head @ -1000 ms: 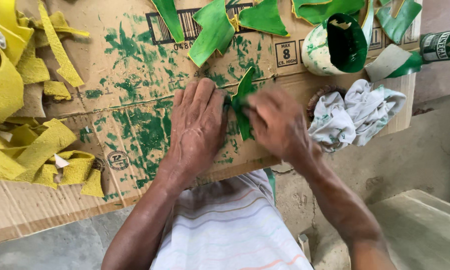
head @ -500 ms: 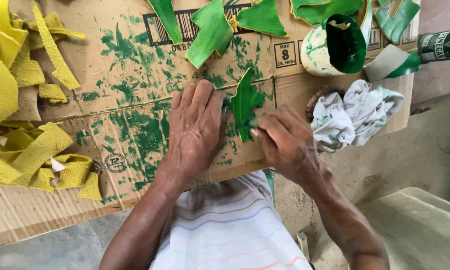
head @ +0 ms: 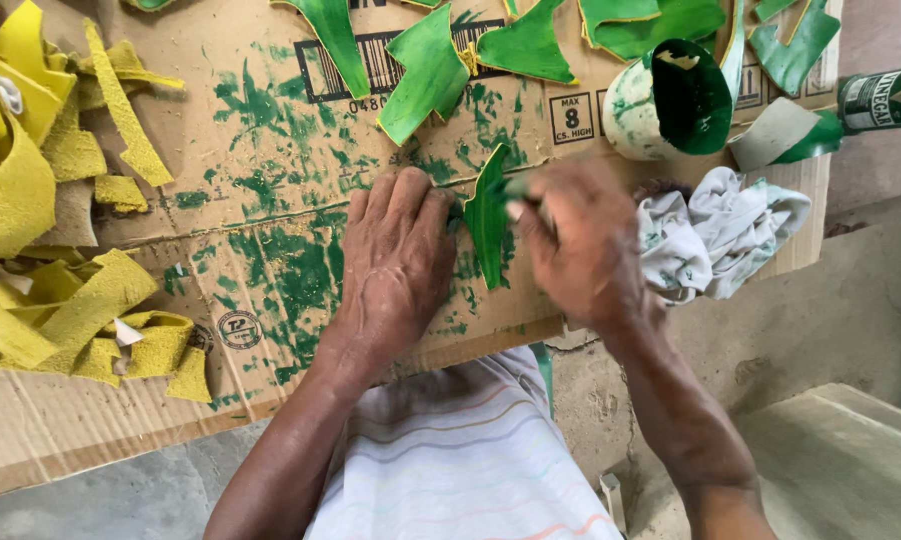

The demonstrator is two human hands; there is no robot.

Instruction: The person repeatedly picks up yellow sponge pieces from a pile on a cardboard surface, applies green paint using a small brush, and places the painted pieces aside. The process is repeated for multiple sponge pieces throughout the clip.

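Up close, left hand [head: 395, 265] lies flat, fingers together, on paint-stained cardboard [head: 270, 250], touching green strip [head: 490, 215]. Right hand [head: 580, 245] blurred, fingers curled, pinching strip's far edge. Beyond: stained rag [head: 720, 240], paint cup [head: 665, 100], more green pieces [head: 430, 70]; yellow scraps [head: 60, 200] left.

Soft, even daylight fills the view, bright without glare. Shadows are faint, only a thin one under the left hand [head: 395, 265] on the cardboard sheet [head: 270, 330]. The right hand [head: 580, 250] is motion-blurred; the cardboard's print beside it stays sharp.
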